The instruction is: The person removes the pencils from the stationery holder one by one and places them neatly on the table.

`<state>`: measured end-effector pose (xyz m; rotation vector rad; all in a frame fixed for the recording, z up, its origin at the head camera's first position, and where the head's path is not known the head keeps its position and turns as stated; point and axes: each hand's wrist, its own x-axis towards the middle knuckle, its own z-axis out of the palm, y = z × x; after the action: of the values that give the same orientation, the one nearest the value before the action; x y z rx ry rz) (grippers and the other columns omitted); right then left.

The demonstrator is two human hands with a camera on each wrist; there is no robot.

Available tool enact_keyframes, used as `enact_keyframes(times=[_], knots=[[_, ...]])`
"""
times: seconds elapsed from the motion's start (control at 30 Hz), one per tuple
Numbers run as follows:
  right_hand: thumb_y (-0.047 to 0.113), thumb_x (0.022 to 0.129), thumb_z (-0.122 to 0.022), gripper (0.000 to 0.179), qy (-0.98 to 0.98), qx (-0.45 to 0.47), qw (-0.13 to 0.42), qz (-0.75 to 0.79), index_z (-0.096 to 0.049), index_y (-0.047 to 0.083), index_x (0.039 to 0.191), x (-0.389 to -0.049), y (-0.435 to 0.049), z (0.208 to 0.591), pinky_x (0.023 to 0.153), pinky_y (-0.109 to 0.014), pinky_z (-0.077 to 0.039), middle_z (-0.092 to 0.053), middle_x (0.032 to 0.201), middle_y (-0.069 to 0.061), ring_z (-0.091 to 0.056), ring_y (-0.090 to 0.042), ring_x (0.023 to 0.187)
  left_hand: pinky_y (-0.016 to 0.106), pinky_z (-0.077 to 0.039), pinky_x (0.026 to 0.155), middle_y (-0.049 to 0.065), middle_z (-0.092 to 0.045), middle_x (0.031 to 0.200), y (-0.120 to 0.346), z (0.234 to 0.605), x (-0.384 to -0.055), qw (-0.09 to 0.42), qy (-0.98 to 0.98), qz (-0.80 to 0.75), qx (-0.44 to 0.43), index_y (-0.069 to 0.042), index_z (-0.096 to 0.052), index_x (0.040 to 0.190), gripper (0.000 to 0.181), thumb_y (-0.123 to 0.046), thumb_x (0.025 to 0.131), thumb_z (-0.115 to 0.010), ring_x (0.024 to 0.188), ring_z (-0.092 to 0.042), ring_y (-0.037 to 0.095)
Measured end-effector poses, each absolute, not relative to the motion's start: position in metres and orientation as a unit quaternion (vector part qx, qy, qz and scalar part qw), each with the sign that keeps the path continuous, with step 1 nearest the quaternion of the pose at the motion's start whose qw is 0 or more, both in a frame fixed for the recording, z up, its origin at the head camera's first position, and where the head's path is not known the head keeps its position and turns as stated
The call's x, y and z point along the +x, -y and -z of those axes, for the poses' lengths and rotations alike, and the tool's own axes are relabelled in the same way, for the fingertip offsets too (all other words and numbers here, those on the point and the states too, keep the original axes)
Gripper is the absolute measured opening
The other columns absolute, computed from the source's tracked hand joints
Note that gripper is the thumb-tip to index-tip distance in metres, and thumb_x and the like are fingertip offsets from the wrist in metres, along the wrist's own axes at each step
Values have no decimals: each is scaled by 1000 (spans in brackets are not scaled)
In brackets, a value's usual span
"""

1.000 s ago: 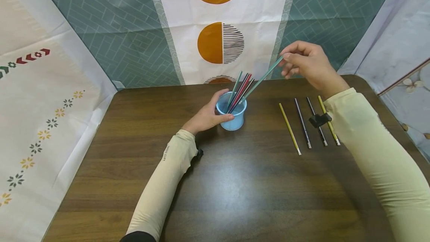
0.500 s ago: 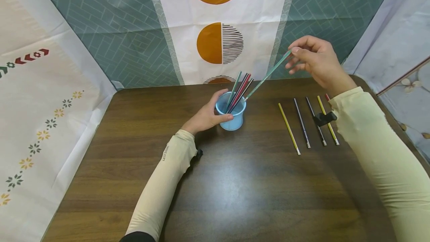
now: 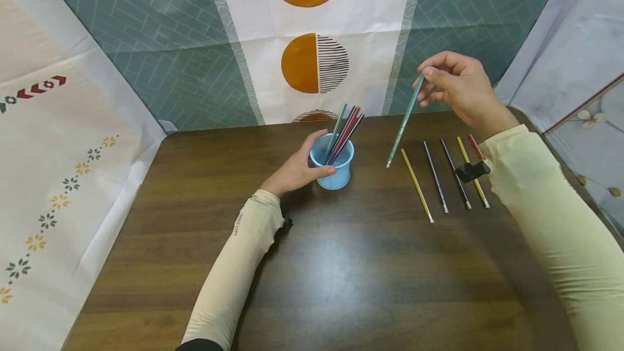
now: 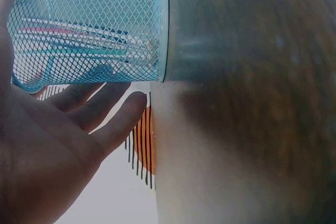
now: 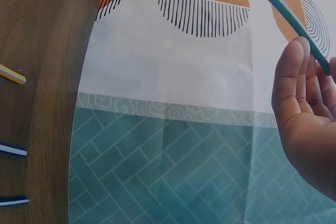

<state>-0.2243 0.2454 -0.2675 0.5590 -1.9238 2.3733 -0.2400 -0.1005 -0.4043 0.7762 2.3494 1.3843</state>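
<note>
My left hand (image 3: pixel 294 172) holds the light blue mesh pencil cup (image 3: pixel 337 180) from its left side, thumb in front and fingers behind. The cup stands upright on the table; several pencils (image 3: pixel 347 133) lean to the right inside it, one of them green. In the left wrist view, the pencils show through the mesh cup (image 4: pixel 110 3). My right hand (image 3: pixel 458 85) pinches a green pencil (image 3: pixel 405 119) by its upper end, to the right of the cup. The pencil hangs at a tilt, its eraser end low and apart from the cup.
On the right of the wooden table (image 3: pixel 312 297) lie a yellow pencil (image 3: pixel 417 186), two dark pencils (image 3: pixel 435 177), another yellow pencil (image 3: pixel 481 194) and a red pencil (image 3: pixel 475 145), partly under my right sleeve. A patterned cloth (image 3: pixel 312 15) hangs behind the table.
My right hand has moved up and right, drawing the green pencil out of the cup. Its low end has swung right, away from the rim. The left hand stays on the cup.
</note>
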Motion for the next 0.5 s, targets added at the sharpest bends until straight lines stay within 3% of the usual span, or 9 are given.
enact_keyframes(times=[0.5], knots=[[1,94,-60,23,593,187,-3,-783,-55,-16,108,-223,-251,265,60,-34,-56,-63,86,-21,-62,-29,66,46,-43,96,-3,-40,139,101,405,-239,148,-817,-484,277,-47,-17,147,90,-55,78,-74,117,-48,21]])
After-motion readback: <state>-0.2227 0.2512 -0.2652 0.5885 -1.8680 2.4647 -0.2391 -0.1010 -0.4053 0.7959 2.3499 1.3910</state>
